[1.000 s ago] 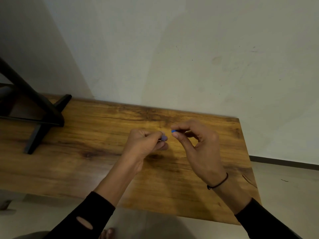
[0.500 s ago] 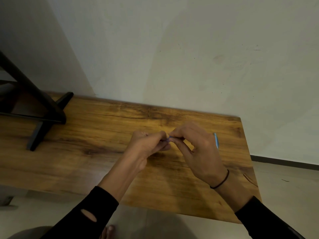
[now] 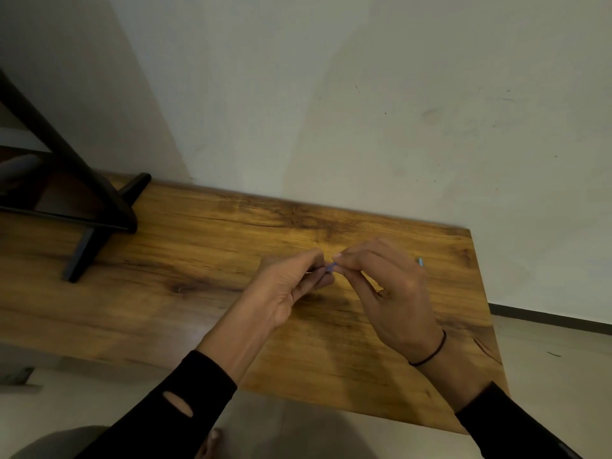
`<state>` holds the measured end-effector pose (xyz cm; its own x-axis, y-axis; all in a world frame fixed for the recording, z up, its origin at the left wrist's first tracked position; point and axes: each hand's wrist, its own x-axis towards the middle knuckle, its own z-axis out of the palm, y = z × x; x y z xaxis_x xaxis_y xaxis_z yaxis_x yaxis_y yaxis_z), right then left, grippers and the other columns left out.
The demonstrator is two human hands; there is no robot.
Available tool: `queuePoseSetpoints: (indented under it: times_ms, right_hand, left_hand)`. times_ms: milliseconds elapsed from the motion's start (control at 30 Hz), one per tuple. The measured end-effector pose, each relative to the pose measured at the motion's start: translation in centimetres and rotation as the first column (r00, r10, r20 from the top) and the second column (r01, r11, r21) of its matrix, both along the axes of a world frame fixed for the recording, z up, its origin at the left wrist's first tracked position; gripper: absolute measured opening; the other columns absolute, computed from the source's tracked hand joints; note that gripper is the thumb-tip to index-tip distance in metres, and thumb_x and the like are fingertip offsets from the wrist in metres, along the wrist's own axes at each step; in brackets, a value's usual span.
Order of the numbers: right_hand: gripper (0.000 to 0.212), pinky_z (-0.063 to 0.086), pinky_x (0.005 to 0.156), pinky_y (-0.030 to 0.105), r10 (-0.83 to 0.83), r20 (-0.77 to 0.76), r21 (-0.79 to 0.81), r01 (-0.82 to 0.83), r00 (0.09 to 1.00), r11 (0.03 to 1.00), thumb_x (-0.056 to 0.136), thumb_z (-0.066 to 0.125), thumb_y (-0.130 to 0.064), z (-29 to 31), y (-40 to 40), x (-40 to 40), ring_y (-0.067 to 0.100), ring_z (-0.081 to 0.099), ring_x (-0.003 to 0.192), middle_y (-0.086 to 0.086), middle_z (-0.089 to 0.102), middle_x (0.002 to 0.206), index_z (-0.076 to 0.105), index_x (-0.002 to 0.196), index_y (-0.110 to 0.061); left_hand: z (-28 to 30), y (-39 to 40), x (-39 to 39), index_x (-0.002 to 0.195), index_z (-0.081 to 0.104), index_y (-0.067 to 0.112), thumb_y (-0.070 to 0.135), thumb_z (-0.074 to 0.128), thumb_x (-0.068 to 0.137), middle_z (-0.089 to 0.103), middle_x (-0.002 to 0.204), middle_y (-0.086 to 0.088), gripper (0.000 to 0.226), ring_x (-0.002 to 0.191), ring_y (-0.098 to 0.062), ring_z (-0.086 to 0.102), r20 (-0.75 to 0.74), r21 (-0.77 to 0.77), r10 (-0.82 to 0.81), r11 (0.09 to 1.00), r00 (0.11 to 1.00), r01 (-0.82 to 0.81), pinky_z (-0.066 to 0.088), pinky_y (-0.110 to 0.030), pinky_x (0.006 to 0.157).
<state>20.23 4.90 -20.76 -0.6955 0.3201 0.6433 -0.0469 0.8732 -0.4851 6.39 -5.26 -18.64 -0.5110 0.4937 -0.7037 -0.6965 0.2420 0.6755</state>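
Both my hands are raised over the wooden table (image 3: 198, 260), fingertips meeting. My left hand (image 3: 288, 289) pinches a small blue-purple piece (image 3: 331, 267) between thumb and fingers; a thin pale tip pokes out of that hand on its left. My right hand (image 3: 390, 293) pinches the same small piece from the right side. A thin blue pen-like stick (image 3: 420, 261) shows past the knuckles of my right hand; most of it is hidden, and whether it is held or lies on the table I cannot tell.
A black stand (image 3: 89, 207) with angled legs sits on the table's far left. A pale wall (image 3: 364, 111) runs along the table's back edge. The table's right edge (image 3: 486, 319) drops to a tiled floor (image 3: 556, 376).
My hands were slightly apart a second ago, each pinching a small blue bit. They came together and now stay touching at the fingertips. The blue stick came into sight behind my right hand.
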Motion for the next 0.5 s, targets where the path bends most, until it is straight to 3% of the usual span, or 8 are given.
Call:
queuePoseSetpoints:
  times_ms: [233,367,500]
  right_hand:
    - [0.003,0.055,0.075,0.038,0.011,-0.010,0.008,-0.011,1.000,1.000,0.091,0.077,0.000,-0.28,0.21,-0.03,0.026,0.070,0.087,0.009,0.077,0.092,0.079,0.092,-0.002]
    - [0.006,0.059,0.077,0.042,-0.010,-0.008,-0.122,0.009,1.000,0.993,0.090,0.080,0.001,-0.83,0.58,0.07,0.022,0.070,0.090,0.006,0.076,0.094,0.079,0.094,-0.003]
    - [0.008,0.061,0.074,0.040,-0.032,-0.057,-0.234,0.018,0.998,0.972,0.096,0.074,-0.004,-0.80,0.75,-0.06,0.020,0.071,0.092,0.002,0.074,0.096,0.076,0.099,-0.012]
  left_hand:
    - [-0.33,-0.13,-0.12,0.082,0.075,-0.005,-0.012,0.072,0.087,0.078,0.063,-0.012,0.008,0.057,-0.016,0.078,-0.015,-0.002,0.000,1.000,1.000,0.000,0.065,-0.016,0.062]
    - [-0.29,-0.22,-0.29,0.098,0.078,-0.011,-0.012,0.070,0.087,0.079,0.069,-0.013,0.014,0.056,-0.013,0.077,-0.019,0.021,-0.017,1.000,1.000,0.017,0.063,-0.015,0.064]
    - [0.04,-0.26,-0.37,0.102,0.080,-0.011,-0.005,0.071,0.091,0.075,0.076,-0.014,0.015,0.065,-0.015,0.073,-0.092,0.041,-0.185,0.981,0.978,0.189,0.062,-0.014,0.067]
